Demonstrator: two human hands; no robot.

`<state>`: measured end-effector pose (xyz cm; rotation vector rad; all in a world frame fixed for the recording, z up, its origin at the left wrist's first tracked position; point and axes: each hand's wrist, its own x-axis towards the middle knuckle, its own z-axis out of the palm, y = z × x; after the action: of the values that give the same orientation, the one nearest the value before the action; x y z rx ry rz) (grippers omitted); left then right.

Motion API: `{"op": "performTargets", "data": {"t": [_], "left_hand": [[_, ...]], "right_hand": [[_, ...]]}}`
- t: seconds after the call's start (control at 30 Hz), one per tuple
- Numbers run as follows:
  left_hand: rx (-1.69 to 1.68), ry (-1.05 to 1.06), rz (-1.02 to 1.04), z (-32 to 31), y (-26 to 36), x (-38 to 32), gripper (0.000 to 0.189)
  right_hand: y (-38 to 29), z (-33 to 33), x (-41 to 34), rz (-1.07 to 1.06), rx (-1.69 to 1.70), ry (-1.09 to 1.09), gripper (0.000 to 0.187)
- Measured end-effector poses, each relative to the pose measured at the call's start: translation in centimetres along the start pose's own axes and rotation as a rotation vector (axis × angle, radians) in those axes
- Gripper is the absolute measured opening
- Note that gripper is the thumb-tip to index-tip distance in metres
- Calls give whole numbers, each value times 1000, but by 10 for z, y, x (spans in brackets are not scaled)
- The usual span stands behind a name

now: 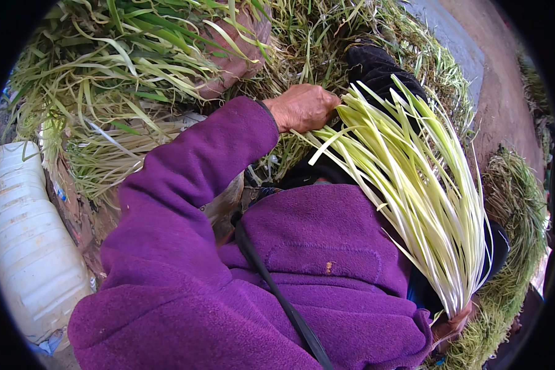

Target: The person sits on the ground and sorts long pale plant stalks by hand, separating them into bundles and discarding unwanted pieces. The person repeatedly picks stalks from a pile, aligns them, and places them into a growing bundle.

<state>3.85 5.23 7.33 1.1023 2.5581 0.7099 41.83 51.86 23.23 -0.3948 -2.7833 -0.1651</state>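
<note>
A long bundle of pale yellow-green leaves [416,185], probably garlic chives, lies diagonally over my lap. Its white lower ends are gathered in my right hand [453,323] at the lower right, partly hidden by the purple sleeve. My left hand [303,108] is at the upper middle with its fingers curled closed around a few leaf tips at the far, fanned-out end; the fingertips are hidden from the camera. A dark trouser leg [384,69] shows behind the leaf tips.
A big heap of green leaves [120,60] fills the upper left, above a pale-stemmed bunch [106,157]. A dirty white plastic jerrycan [32,240] stands at the left. Leaf litter [305,46] covers the ground ahead, and more withered leaves [513,231] lie along the right.
</note>
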Motion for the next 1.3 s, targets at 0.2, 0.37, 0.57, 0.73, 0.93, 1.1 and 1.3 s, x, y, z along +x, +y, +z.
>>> {"op": "performTargets", "data": {"t": [0.2,0.37,0.57,0.73,0.93,1.1,1.3], "left_hand": [[174,-138,-113,15,5,9,16],[174,-123,-50,22,2,20,17],[302,-352,-93,61,-25,34,24],[87,-433,-353,132,-36,2,26],[38,-320,-504,84,-80,-20,37],[-104,182,-125,17,-72,-61,43],[-979,239,-275,-60,-17,-84,36]], "right_hand": [[5,0,-3,29,8,-9,44],[3,3,-6,45,9,-24,43],[5,0,-9,90,14,-46,42],[25,-3,-17,175,56,-93,35],[39,-8,-21,129,106,-155,41],[28,5,-27,139,-35,-62,42],[21,1,-22,142,-48,-60,47]]}}
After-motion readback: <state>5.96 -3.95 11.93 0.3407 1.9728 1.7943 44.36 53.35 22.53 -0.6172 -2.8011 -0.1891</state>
